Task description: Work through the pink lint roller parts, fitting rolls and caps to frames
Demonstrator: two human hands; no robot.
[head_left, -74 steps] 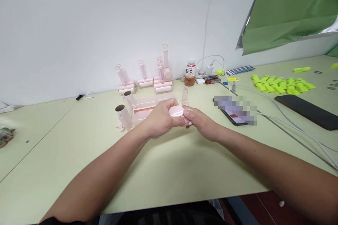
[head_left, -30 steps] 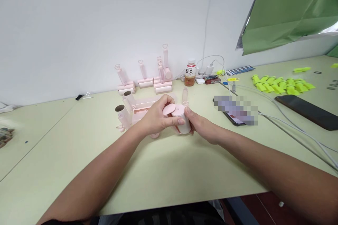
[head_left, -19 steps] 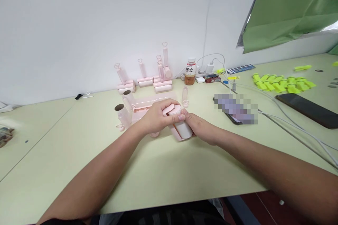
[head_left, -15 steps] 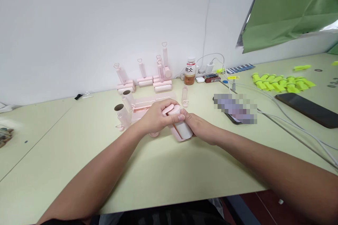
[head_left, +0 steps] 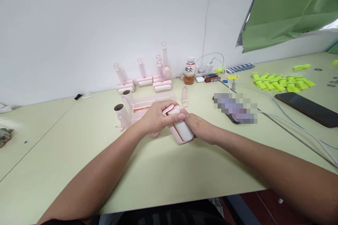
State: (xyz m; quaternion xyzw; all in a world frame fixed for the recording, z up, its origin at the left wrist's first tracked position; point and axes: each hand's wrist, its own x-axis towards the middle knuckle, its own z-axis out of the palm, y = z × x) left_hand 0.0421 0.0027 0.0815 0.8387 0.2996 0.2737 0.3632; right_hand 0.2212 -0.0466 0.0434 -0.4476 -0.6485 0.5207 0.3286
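Observation:
Both hands are closed around a pink lint roller (head_left: 185, 130) with a white roll, held tilted above the table. My left hand (head_left: 161, 115) wraps its upper end, the thumb lying across the roll beside a round pink end piece. My right hand (head_left: 198, 126) grips it from the right side; most of those fingers are hidden behind it. Just left of the hands lies an open pink roller case (head_left: 139, 110), partly covered by my left hand. Two white rolls with brown cores (head_left: 119, 108) stand further left beside clear pink handles. Another handle (head_left: 184, 95) lies beyond the hands.
Several lint rollers with heart-topped handles (head_left: 141, 68) stand along the wall. A labelled bottle (head_left: 189, 72) is beside chargers and cables. To the right are a blurred-out phone (head_left: 235, 109), a dark phone (head_left: 307, 109) and several yellow pieces (head_left: 282, 82).
The lower end of the lint roller has shifted slightly down and to the right. Both hands keep nearly the same grip, and the other things stay put.

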